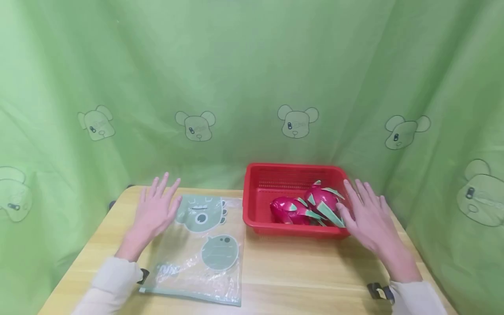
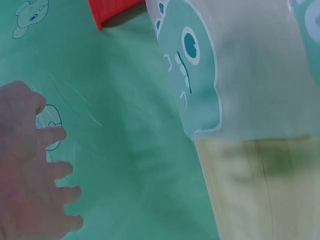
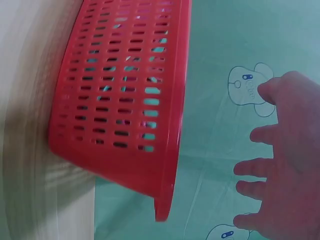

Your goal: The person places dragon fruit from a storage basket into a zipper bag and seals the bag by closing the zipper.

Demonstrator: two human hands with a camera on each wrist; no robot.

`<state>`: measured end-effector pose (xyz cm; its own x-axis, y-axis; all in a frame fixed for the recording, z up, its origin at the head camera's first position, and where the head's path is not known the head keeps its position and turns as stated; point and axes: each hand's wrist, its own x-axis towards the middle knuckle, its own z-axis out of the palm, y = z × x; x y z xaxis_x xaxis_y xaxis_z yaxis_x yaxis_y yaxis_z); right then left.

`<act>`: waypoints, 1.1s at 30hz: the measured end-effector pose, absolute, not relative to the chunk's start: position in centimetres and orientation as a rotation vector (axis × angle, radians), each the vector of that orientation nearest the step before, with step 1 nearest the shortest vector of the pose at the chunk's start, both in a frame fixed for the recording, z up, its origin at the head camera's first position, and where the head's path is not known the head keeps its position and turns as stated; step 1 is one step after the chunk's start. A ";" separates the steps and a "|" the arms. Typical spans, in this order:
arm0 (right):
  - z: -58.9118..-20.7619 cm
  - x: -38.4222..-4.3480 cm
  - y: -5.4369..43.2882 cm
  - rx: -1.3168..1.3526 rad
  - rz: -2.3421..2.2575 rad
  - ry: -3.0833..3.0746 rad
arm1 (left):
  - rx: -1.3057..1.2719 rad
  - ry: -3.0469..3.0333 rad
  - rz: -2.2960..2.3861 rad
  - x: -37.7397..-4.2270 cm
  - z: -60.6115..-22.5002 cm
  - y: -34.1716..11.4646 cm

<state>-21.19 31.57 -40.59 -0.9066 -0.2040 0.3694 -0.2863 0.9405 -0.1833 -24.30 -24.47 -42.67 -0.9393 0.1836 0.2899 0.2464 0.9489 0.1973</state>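
My left hand (image 1: 155, 214) hovers over the left edge of a clear zip bag (image 1: 189, 267) printed with green cartoon figures, fingers spread and holding nothing. The bag lies flat on the table with its green zip edge toward me. At the right, my right hand (image 1: 370, 218) is held with straight fingers near the right end of a red plastic basket (image 1: 256, 228), overlapping its corner in the head view. Two pink dragon fruits (image 1: 289, 211) with green leafy tips lie inside the basket's right half. In the right wrist view, slotted basket walls (image 3: 115, 165) stand beside the empty-fingered hand.
The light wooden table (image 1: 291, 271) carries the bag at left and the basket at back right. A green curtain (image 1: 244, 65) with printed bear heads hangs behind and around both sides. Dark wrist straps (image 1: 379, 292) show at the sleeves.
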 end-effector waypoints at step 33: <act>-44.8 -20.2 25.9 0.440 0.702 -2.526 | -0.344 -2.751 -0.712 -19.8 -48.4 -18.2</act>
